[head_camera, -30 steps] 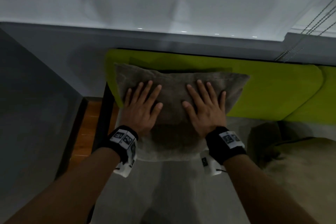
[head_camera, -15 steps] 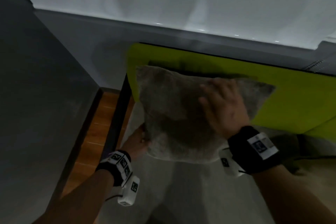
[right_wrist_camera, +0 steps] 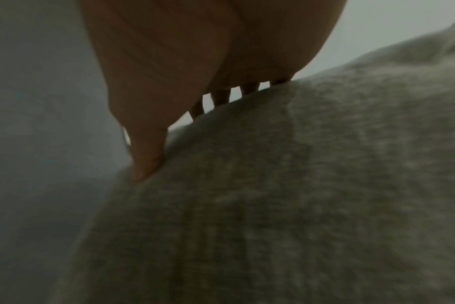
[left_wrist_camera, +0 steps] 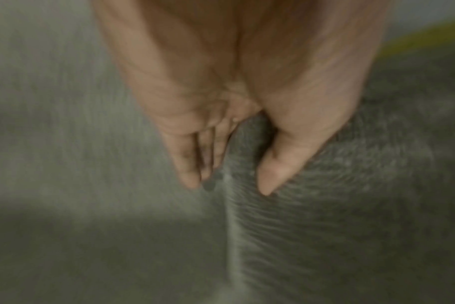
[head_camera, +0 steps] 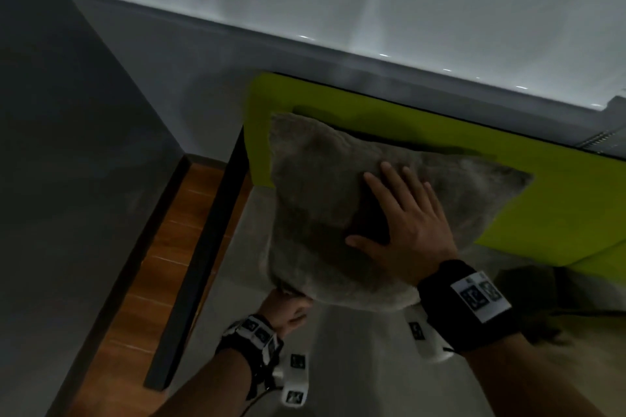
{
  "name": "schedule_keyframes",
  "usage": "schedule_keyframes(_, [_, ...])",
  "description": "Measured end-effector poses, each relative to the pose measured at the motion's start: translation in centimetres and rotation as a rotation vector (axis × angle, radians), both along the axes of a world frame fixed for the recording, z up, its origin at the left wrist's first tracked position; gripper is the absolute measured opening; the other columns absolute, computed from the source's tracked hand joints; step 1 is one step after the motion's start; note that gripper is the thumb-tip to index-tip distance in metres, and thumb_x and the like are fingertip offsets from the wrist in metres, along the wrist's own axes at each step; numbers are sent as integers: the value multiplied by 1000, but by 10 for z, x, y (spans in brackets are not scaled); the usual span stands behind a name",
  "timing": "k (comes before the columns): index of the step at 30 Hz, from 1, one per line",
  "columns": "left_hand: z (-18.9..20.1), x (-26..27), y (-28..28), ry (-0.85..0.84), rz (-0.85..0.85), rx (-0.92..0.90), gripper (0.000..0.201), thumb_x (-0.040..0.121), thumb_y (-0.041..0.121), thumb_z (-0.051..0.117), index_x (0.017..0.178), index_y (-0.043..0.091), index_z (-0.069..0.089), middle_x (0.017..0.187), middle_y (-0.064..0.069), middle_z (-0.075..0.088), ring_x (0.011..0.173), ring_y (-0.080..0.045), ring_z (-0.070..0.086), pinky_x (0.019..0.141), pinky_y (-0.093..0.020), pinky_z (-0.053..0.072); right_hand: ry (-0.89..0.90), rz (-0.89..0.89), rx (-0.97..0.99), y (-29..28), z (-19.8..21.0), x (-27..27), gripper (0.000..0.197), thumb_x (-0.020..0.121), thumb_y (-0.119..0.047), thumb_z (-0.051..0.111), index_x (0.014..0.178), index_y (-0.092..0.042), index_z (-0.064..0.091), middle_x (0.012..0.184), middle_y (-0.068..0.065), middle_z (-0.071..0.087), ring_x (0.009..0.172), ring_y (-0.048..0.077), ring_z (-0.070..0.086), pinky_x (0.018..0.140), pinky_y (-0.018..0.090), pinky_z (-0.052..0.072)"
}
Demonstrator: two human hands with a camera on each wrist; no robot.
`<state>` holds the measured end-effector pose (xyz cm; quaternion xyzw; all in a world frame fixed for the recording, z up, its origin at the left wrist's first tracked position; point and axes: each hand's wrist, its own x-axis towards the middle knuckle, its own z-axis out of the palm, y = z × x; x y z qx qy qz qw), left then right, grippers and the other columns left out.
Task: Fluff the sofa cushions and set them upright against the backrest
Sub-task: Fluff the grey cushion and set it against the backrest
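Observation:
A fuzzy grey-brown cushion (head_camera: pixel 321 206) leans upright against the lime-green backrest (head_camera: pixel 542 200) at the sofa's left end. My right hand (head_camera: pixel 403 213) lies flat on its front face with fingers spread, denting the fabric. In the right wrist view the right hand (right_wrist_camera: pixel 169 115) presses its thumb and fingers into the cushion (right_wrist_camera: pixel 299 195). My left hand (head_camera: pixel 288 310) is at the cushion's lower left corner. The left wrist view shows that left hand (left_wrist_camera: pixel 229 181) pinching the cushion (left_wrist_camera: pixel 351 205) edge between thumb and fingers, blurred.
The grey seat (head_camera: pixel 237 315) runs under the cushion. A dark sofa frame edge (head_camera: pixel 203 264) borders a strip of wooden floor (head_camera: pixel 142 274) on the left. A grey wall (head_camera: pixel 67 145) stands close by. Another brownish cushion (head_camera: pixel 582 332) lies at the right edge.
My left hand left the cushion's front and dropped to grip its lower left corner. My right hand stays pressed flat on the front. The view swung to the left.

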<state>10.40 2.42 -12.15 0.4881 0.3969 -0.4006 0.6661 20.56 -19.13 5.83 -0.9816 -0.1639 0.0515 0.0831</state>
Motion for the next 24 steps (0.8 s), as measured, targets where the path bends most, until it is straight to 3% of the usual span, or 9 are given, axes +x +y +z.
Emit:
schedule_keyframes(2, [4, 2, -11, -93, 107, -15, 25, 90, -7, 61, 101, 16, 60, 123, -14, 60, 118, -31, 57, 97, -48, 51, 30, -141, 4, -7, 5, 7, 115, 69, -95, 46, 160, -38, 4, 170, -3, 6, 155, 26, 10, 123, 48, 15])
schedule_keyframes(4, [9, -4, -15, -187, 174, -27, 33, 88, -4, 65, 108, 21, 59, 133, -18, 57, 129, -38, 52, 104, -59, 46, 37, -210, 21, -10, 15, 14, 120, 65, -98, 46, 160, -34, 10, 168, 0, 20, 151, 29, 23, 119, 49, 23])
schedule_keyframes(7, [39, -12, -9, -318, 348, -7, 70, 72, 10, 86, 128, 35, 53, 136, -5, 59, 125, -32, 58, 100, -53, 49, 16, -243, 87, -18, 25, 12, 111, 68, -96, 46, 156, -32, 24, 159, 2, 38, 143, 31, 35, 114, 51, 31])
schedule_keyframes(9, [71, -9, 1, -439, 482, 42, 96, 55, 22, 96, 137, 31, 47, 137, -7, 60, 121, -31, 62, 97, -54, 52, 23, -326, 216, -34, 25, 2, 103, 73, -94, 42, 153, -30, 32, 153, 4, 46, 138, 30, 42, 111, 51, 38])
schedule_keyframes(12, [127, 5, 17, -647, 546, 156, 95, 53, 33, 96, 137, 28, 51, 135, 0, 64, 122, -23, 63, 102, -55, 49, 106, -498, 698, -55, 21, -26, 91, 75, -88, 49, 148, -34, 39, 142, -4, 57, 129, 12, 55, 106, 42, 47])
schedule_keyframes(15, [193, 39, 21, -982, 362, 367, 52, 81, 15, 79, 127, 34, 62, 115, 28, 70, 112, 5, 63, 99, -24, 51, 228, -607, 1150, -54, 7, -59, 97, 63, -89, 62, 141, -32, 50, 132, -19, 62, 119, -7, 58, 91, 14, 50])
schedule_keyframes(18, [240, 80, 19, -1302, 140, 651, 25, 85, 27, 77, 109, 35, 74, 107, 24, 72, 107, 1, 65, 93, -11, 46, 396, -707, 1032, -61, -16, -79, 74, 60, -80, 74, 118, -33, 65, 109, -17, 73, 103, 6, 69, 91, 38, 56])
schedule_keyframes(21, [259, 111, -3, -1679, -169, 987, 23, 86, 21, 76, 108, 14, 77, 107, 3, 74, 101, -7, 65, 94, -13, 46, 259, -722, 663, -75, -19, -89, 18, 84, -35, 79, 93, -29, 65, 91, -12, 72, 94, 17, 73, 82, 35, 53])
schedule_keyframes(24, [261, 129, -39, -1758, -442, 987, 29, 87, 30, 66, 108, 16, 78, 105, -1, 77, 97, -16, 66, 93, -26, 47, -64, -746, 772, -77, 0, -91, 19, 88, -24, 75, 98, -22, 59, 92, -8, 66, 91, 14, 70, 68, 23, 49])
